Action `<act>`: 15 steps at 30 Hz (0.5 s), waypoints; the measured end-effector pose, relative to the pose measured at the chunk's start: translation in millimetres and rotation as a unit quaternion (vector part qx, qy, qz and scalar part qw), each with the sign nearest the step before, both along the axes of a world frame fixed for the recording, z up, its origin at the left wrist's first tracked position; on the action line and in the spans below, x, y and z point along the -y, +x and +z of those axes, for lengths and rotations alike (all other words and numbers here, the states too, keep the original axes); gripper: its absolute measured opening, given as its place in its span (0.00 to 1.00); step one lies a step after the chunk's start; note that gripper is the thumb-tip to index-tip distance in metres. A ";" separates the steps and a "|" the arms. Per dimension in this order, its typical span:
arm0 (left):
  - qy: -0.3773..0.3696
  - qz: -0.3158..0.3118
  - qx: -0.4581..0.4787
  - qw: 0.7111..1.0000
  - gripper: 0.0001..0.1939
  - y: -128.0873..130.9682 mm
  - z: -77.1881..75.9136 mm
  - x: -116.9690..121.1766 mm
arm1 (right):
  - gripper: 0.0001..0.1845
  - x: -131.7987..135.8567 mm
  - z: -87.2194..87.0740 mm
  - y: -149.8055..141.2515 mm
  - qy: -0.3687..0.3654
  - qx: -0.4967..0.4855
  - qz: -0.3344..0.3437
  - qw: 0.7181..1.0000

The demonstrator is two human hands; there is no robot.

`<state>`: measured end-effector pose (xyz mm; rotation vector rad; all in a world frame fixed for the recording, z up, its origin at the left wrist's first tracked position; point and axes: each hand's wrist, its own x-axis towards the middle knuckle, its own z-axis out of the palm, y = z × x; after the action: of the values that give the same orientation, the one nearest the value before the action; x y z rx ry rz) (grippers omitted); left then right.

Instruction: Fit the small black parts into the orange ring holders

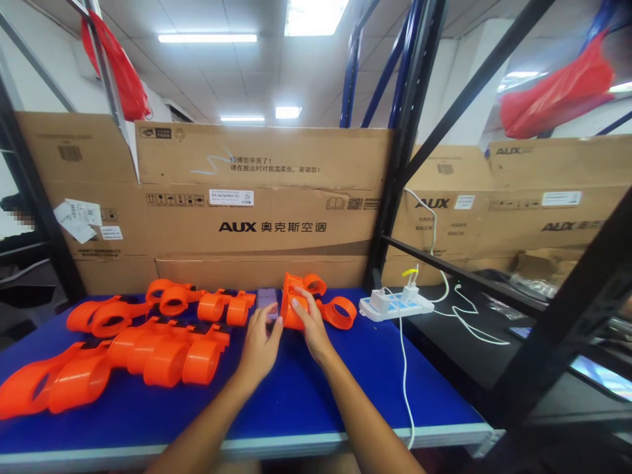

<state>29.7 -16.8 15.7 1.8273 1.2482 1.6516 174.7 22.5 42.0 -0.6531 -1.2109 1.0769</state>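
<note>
My right hand (pixel 312 326) has its thumb and fingers closed on an orange plastic ring piece (pixel 293 320). Two more orange rings, one behind (pixel 315 284) and one to the right (pixel 340 313), sit close against it. Just left of that piece is my left hand (pixel 260 345), its thumb and fingers slightly apart with nothing visible between them. A phone (pixel 267 296) with a lit screen lies beyond its fingertips, partly covered by them. Several orange ring pieces with black parts on top (pixel 165 352) stand in two rows on the left.
The blue tabletop (pixel 291 401) ends at a pale front edge. At right, a white power strip (pixel 396 305) holds plugs, and a white cable (pixel 405 382) hangs over the edge. Cardboard panels (pixel 266 257) rise behind, beside a black metal post (pixel 395 164).
</note>
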 end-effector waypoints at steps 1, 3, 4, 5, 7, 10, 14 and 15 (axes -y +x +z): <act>0.029 0.008 -0.055 0.998 0.23 -2.6 4.4 6.1 | 0.29 -0.8 -0.9 -0.2 -0.012 -0.015 0.021 1.000; 0.067 0.026 -0.158 0.985 0.24 -14.7 19.4 16.1 | 0.32 -0.1 -2.2 -1.8 -0.033 -0.036 0.064 0.997; 0.075 0.045 -0.199 0.976 0.26 -24.3 29.6 18.7 | 0.33 1.3 -2.6 -3.0 -0.042 -0.044 0.085 0.994; 0.075 0.067 -0.236 0.967 0.27 -36.3 41.0 18.9 | 0.34 3.1 -2.9 -4.5 -0.050 -0.051 0.107 0.992; 0.051 0.112 -0.304 0.945 0.26 -65.6 63.8 12.0 | 0.37 7.4 -3.0 -7.8 -0.060 -0.059 0.149 0.985; -0.033 0.179 -0.378 0.908 0.25 -114.3 84.2 -11.2 | 0.41 11.9 -2.0 -13.7 -0.071 -0.048 0.191 0.978; -0.140 0.231 -0.403 0.874 0.29 -163.0 72.0 -41.0 | 0.41 10.0 4.2 -24.4 -0.067 0.005 0.201 0.977; -0.148 0.226 -0.382 0.884 0.29 -170.2 65.3 -45.9 | 0.40 8.1 6.6 -27.9 -0.062 0.019 0.199 0.978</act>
<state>-140.5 29.1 80.9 2.1594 2.2512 0.7980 146.7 14.4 48.6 -0.5387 -1.3492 1.4902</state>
